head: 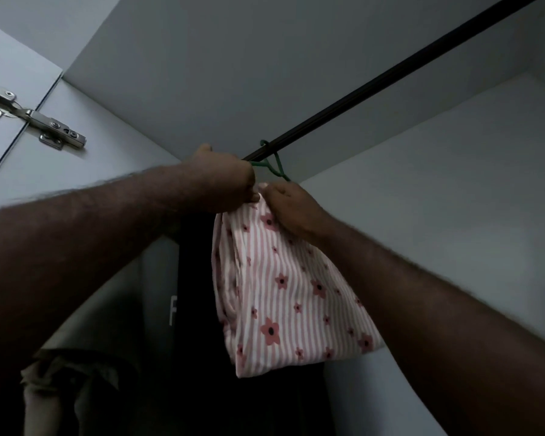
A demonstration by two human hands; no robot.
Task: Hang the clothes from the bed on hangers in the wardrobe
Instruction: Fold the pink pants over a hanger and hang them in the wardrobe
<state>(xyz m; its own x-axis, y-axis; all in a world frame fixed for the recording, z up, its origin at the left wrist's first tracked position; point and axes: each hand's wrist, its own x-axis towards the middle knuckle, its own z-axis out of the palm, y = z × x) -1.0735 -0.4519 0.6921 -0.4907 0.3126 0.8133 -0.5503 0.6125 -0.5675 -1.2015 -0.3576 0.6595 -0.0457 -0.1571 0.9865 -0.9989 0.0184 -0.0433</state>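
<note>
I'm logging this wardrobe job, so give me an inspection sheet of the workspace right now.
Surface: nothing seen.
Job's things: pink striped floral garment on green hanger, hooked over dark rail.
Clutter: dark garment beside it; olive garment lower left.
Hands: left hand and right hand both grip the garment's top edge.
Cables: nothing seen.
Surroundings: grey wardrobe panels, metal door hinge.

Not much to read here: the metal door hinge (35, 119) has what looks like "40" stamped on it, and the dark garment (195, 294) shows one pale letter, maybe "F".
</note>
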